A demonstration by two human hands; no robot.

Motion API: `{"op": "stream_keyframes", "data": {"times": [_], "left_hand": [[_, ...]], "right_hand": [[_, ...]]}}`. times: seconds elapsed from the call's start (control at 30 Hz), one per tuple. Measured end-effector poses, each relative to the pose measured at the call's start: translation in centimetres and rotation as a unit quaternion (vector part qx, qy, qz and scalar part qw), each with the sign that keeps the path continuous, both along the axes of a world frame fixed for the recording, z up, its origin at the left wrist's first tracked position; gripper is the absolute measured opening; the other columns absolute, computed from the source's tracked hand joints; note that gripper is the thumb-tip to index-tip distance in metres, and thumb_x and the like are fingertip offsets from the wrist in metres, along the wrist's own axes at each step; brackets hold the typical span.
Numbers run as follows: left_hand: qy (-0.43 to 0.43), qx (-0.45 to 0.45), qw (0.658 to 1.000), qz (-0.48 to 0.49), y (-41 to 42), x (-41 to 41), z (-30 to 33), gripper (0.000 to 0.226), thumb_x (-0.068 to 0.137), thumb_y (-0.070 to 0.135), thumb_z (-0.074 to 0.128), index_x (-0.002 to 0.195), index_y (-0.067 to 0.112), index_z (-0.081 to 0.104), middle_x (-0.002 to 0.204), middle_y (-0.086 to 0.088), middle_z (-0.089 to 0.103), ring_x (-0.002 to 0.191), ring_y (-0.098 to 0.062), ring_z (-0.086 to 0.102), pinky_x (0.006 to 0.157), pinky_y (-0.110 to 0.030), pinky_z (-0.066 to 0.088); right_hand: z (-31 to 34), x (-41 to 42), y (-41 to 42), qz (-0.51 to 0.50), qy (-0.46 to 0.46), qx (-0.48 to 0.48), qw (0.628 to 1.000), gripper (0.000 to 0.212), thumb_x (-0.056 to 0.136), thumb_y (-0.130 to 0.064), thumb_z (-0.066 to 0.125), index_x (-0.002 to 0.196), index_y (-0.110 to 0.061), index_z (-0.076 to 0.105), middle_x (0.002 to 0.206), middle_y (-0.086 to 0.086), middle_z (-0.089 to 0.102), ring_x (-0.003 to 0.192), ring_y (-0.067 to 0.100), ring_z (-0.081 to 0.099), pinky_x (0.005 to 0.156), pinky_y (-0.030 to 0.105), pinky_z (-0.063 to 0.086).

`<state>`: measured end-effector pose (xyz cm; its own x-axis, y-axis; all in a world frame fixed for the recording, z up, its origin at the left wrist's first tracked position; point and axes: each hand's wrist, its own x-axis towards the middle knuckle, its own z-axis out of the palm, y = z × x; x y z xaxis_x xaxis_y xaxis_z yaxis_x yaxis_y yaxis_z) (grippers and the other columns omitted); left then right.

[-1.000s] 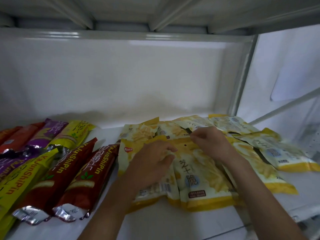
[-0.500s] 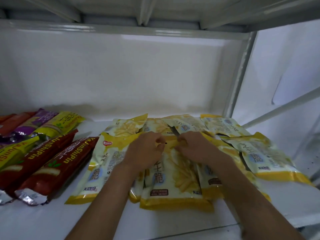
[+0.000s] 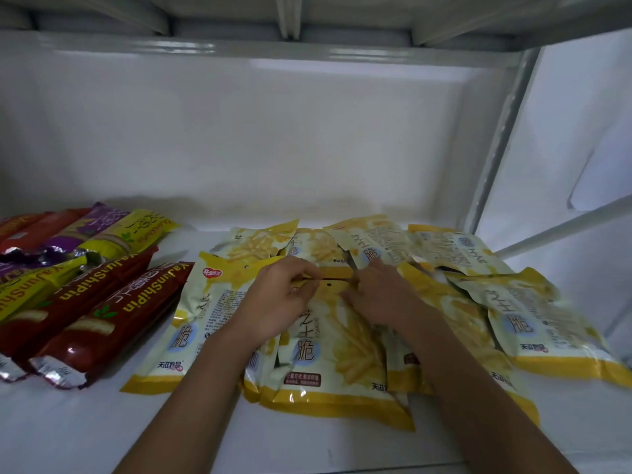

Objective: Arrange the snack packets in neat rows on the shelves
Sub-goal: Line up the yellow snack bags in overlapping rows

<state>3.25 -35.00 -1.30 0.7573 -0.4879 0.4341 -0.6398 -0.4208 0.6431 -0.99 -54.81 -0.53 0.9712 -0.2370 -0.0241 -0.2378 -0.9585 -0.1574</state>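
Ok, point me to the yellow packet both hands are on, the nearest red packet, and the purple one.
Yellow packet [image 3: 328,357], head view, printed front below the hands.
Red packet [image 3: 113,323], head view, middle of its body.
Purple packet [image 3: 99,222], head view, upper printed face.

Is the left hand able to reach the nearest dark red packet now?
Probably yes. The left hand pinches the middle yellow packet and must release it first; bare shelf lies between it and the dark red packet.

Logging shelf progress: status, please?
Left hand and right hand both pinch the top edge of the middle yellow packet. Yellow packets overlap, not yet in rows. Red packets lie left, apart.
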Motion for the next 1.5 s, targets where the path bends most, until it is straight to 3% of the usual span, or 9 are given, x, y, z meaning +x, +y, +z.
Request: {"op": "stream_keyframes", "data": {"times": [0.23, 0.5, 0.63, 0.73, 0.83, 1.0, 1.1, 1.2, 1.5], "left_hand": [[0.05, -0.049, 0.998, -0.007, 0.3, 0.3, -0.1, 0.016, 0.101, 0.014, 0.065, 0.112, 0.022, 0.075, 0.105, 0.018, 0.062, 0.101, -0.017, 0.069, 0.091, -0.039, 0.057], [0.074, -0.12, 0.99, 0.031, 0.4, 0.3, 0.0, 0.05, 0.098, 0.041, 0.071, 0.144, 0.037, 0.051, 0.138, 0.02, 0.049, 0.126, -0.001, 0.053, 0.102, -0.032, 0.053], [0.157, -0.187, 0.969, 0.03, 0.5, -0.3, 1.0, 0.07, 0.089, 0.058, 0.072, 0.149, 0.039, 0.04, 0.118, 0.014, 0.063, 0.099, -0.01, 0.067, 0.084, -0.032, 0.058], [0.208, -0.207, 0.956, 0.016, 0.6, -0.4, 1.2, 0.053, 0.092, 0.043, 0.076, 0.138, 0.029, 0.053, 0.083, 0.008, 0.074, 0.078, -0.021, 0.072, 0.08, -0.043, 0.06], [0.251, -0.266, 0.931, -0.002, 0.5, -0.6, 1.6, 0.032, 0.091, 0.022, 0.08, 0.12, 0.017, 0.068, 0.094, -0.017, 0.079, 0.09, -0.042, 0.076, 0.086, -0.06, 0.061], [0.269, -0.376, 0.886, 0.012, 1.1, -0.8, 2.6, 0.037, 0.087, 0.012, 0.082, 0.121, 0.013, 0.067, 0.095, -0.013, 0.081, 0.08, -0.029, 0.078, 0.071, -0.044, 0.064], [0.269, -0.437, 0.857, 0.047, 1.3, -0.9, 2.9, 0.03, 0.088, 0.013, 0.081, 0.114, 0.011, 0.067, 0.095, -0.015, 0.08, 0.078, -0.03, 0.078, 0.071, -0.048, 0.065], [0.281, -0.469, 0.834, 0.065, 1.5, -1.1, 3.1, 0.022, 0.089, 0.016, 0.08, 0.105, 0.006, 0.07, 0.097, -0.021, 0.079, 0.079, -0.032, 0.077, 0.073, -0.052, 0.065], [0.341, -0.389, 0.856, 0.005, 1.9, -1.5, 2.6, 0.029, 0.091, 0.026, 0.076, 0.109, 0.004, 0.076, 0.104, -0.022, 0.078, 0.094, -0.042, 0.077, 0.093, -0.062, 0.059]], "right_hand": [[0.0, -0.4, -0.2, -0.013, -0.106, 0.055, 0.993, 0.016, 0.098, -0.03, 0.065, 0.112, -0.022, 0.067, 0.131, 0.005, 0.049, 0.124, 0.03, 0.05, 0.1, 0.046, 0.05], [3.1, -2.3, -1.5, -0.023, -0.27, 0.335, 0.902, 0.015, 0.087, -0.015, 0.078, 0.08, -0.027, 0.071, 0.096, -0.013, 0.073, 0.098, 0.007, 0.066, 0.076, 0.023, 0.047], [3.6, -2.1, -2.1, -0.022, -0.313, 0.456, 0.833, 0.016, 0.086, -0.012, 0.081, 0.078, -0.022, 0.074, 0.079, -0.006, 0.073, 0.079, 0.015, 0.068, 0.074, 0.032, 0.053], [3.7, -1.9, -1.8, -0.032, -0.327, 0.503, 0.799, 0.018, 0.085, -0.013, 0.083, 0.076, -0.026, 0.076, 0.079, -0.004, 0.072, 0.078, 0.019, 0.069, 0.072, 0.035, 0.055], [3.9, -1.6, -1.3, -0.041, -0.348, 0.525, 0.776, 0.01, 0.084, -0.018, 0.084, 0.087, -0.025, 0.079, 0.088, -0.001, 0.076, 0.086, 0.019, 0.073, 0.075, 0.036, 0.061], [4.4, -0.5, -0.1, -0.027, -0.316, 0.651, 0.69, 0.035, 0.084, -0.025, 0.087, 0.114, -0.015, 0.073, 0.102, 0.009, 0.079, 0.094, 0.028, 0.077, 0.089, 0.049, 0.062], [4.0, -0.1, 0.1, 0.027, -0.202, 0.682, 0.702, 0.053, 0.078, -0.043, 0.088, 0.118, -0.01, 0.075, 0.12, 0.022, 0.074, 0.111, 0.038, 0.07, 0.105, 0.056, 0.051], [3.1, -0.6, 0.6, 0.092, -0.116, 0.668, 0.73, 0.036, 0.089, -0.036, 0.079, 0.113, -0.009, 0.078, 0.116, 0.019, 0.076, 0.106, 0.033, 0.072, 0.095, 0.047, 0.058], [2.2, -1.5, 2.4, 0.052, -0.239, 0.628, 0.739, 0.033, 0.083, -0.031, 0.08, 0.112, -0.014, 0.079, 0.106, 0.002, 0.081, 0.101, 0.021, 0.078, 0.097, 0.048, 0.06]]}}
